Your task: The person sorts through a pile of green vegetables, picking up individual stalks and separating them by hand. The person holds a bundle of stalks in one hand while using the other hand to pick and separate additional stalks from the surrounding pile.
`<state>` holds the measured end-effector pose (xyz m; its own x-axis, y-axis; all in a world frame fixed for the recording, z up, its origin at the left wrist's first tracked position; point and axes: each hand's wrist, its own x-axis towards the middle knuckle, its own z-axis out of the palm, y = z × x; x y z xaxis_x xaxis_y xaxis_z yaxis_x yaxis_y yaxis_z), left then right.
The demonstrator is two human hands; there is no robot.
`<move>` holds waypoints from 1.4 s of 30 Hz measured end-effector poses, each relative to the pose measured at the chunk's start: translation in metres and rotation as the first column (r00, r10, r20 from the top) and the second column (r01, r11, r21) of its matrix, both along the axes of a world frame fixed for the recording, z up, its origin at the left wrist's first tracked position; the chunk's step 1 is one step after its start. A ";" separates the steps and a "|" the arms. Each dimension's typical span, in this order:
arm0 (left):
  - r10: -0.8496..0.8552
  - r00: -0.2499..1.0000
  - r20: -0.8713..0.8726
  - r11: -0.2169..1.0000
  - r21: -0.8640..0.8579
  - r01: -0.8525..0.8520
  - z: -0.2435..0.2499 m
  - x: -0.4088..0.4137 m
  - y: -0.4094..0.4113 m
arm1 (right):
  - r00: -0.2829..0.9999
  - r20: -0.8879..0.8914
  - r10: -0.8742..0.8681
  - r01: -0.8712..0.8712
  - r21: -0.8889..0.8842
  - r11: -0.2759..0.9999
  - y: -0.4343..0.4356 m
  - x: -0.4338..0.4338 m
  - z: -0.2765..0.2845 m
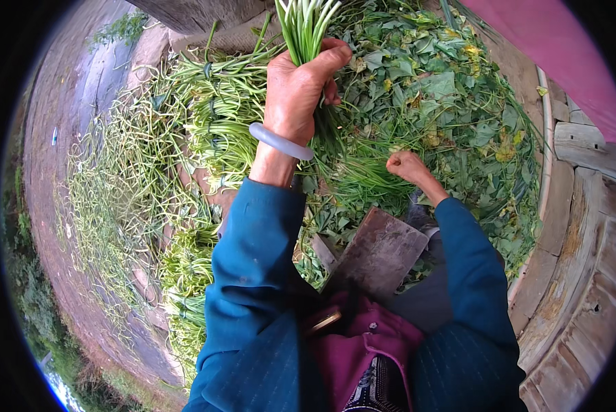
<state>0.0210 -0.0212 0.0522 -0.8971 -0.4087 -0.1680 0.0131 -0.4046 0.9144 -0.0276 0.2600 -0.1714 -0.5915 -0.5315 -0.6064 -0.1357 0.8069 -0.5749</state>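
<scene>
My left hand (300,82) is raised and grips a bunch of slender green stalks (308,26) with pale ends upward, probably chives. Their leafy ends hang below my fist. A pale lavender bangle (280,141) circles the left wrist. Lower and to the right, my right hand (406,166) has its fingers curled in, and nothing shows between them. It is over the edge of a pile of loose thin green leaves (364,177). Left of my left wrist lies a row of green stem bundles (220,123), several bound with dark ties.
Loose curly stems (127,195) spread over the ground at the left. Broad leafy vines (441,98) heap up at the right. Between my legs stands a worn wooden board (382,247). Timber planks (565,216) edge the right side, and pink cloth (555,51) hangs at upper right.
</scene>
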 end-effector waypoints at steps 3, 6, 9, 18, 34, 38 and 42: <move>0.010 1.000 -0.007 1.000 -0.012 -0.010 0.000 0.002 0.001 | 0.945 -0.326 0.007 0.016 0.067 0.998 0.000 0.013 -0.007; 0.031 0.999 -0.011 0.999 0.014 -0.030 0.000 0.005 -0.002 | 0.974 -0.221 -0.048 0.060 0.051 0.997 -0.012 0.010 -0.013; 0.062 0.998 0.026 0.997 0.053 -0.064 0.001 0.007 -0.006 | 0.962 -0.268 0.046 -0.036 0.042 0.998 -0.036 0.013 -0.030; 0.095 0.994 0.060 0.994 0.047 -0.098 0.003 0.008 -0.008 | 0.870 -0.348 0.348 -0.217 0.363 0.906 -0.074 0.014 -0.094; -0.010 0.999 -0.037 0.998 0.054 0.012 -0.005 0.001 0.000 | 0.994 -0.084 0.069 -0.061 0.092 0.994 -0.033 0.002 -0.012; -0.050 0.998 -0.049 0.998 0.032 0.052 -0.003 0.000 0.005 | 0.996 -0.088 -0.010 0.011 0.017 1.000 -0.008 0.009 0.003; -0.073 0.996 -0.047 0.997 -0.006 0.073 -0.005 0.006 -0.001 | 0.997 -0.027 -0.068 0.069 0.062 0.996 -0.004 0.016 0.010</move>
<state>0.0271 -0.0220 0.0472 -0.9315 -0.3423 -0.1231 0.0267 -0.4020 0.9152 -0.0114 0.2563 -0.1610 -0.6401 -0.4507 -0.6221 -0.0924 0.8491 -0.5201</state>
